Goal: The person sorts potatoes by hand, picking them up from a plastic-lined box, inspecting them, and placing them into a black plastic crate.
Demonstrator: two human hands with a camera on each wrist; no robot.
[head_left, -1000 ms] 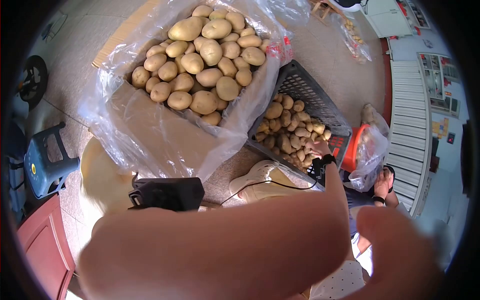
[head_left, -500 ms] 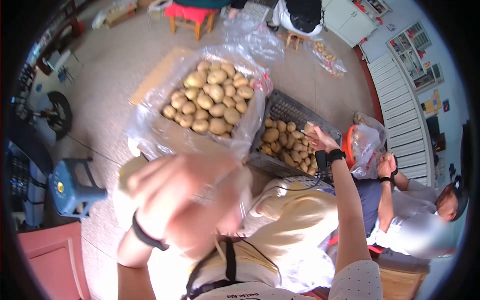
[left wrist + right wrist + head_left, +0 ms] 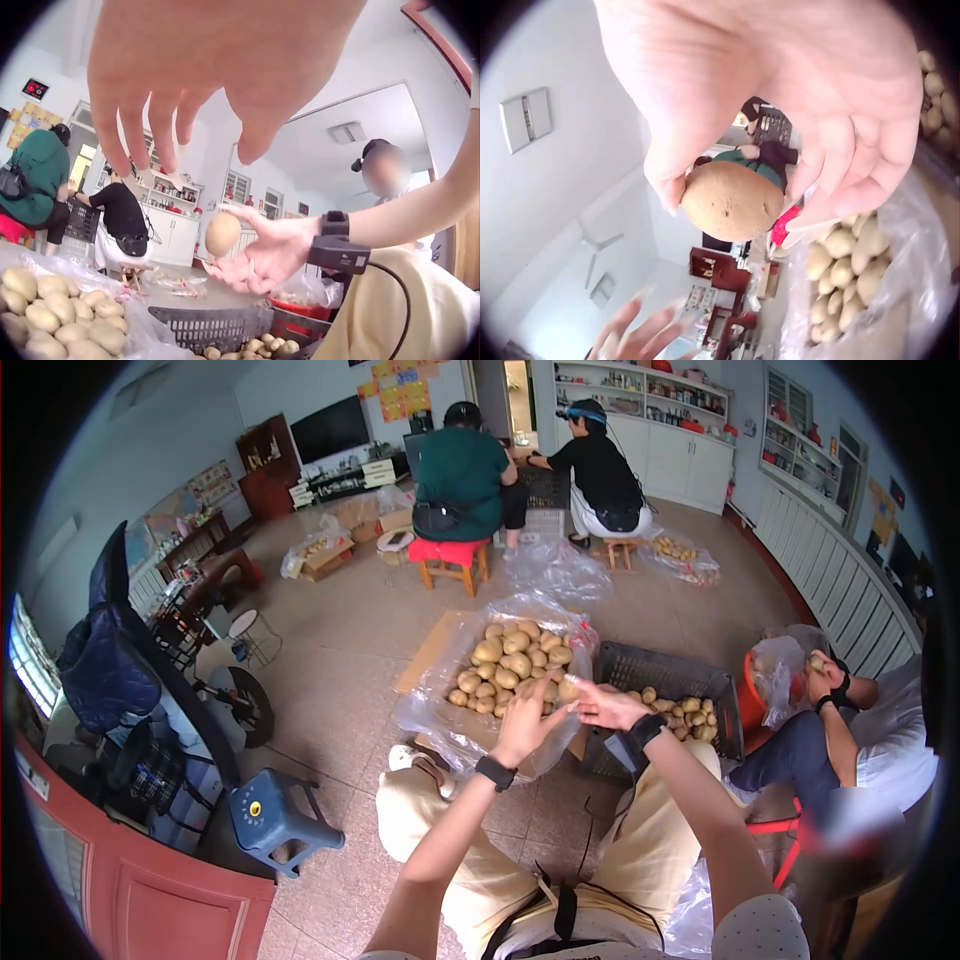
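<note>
In the right wrist view a potato (image 3: 733, 201) is pinched between the thumb and fingers of my right hand (image 3: 780, 97). The left wrist view shows that potato (image 3: 223, 234) at the fingertips of my right hand (image 3: 274, 251). My left hand (image 3: 217, 60) has its fingers spread and holds nothing. Both hands, left (image 3: 525, 725) and right (image 3: 612, 708), hover near the plastic-lined box of large potatoes (image 3: 517, 643). Right of it, smaller potatoes (image 3: 690, 712) lie in a black crate (image 3: 665, 665).
A blue stool (image 3: 275, 815) stands at the left, near a red door (image 3: 150, 890). A seated person (image 3: 870, 730) is on the right beside an orange-red bucket (image 3: 752, 685). Two people sit farther back, and plastic sheeting (image 3: 560, 570) lies on the floor.
The head view has tilted up to show the room. My right hand has left the black crate and moved left with a potato. My left hand has moved forward, near my right.
</note>
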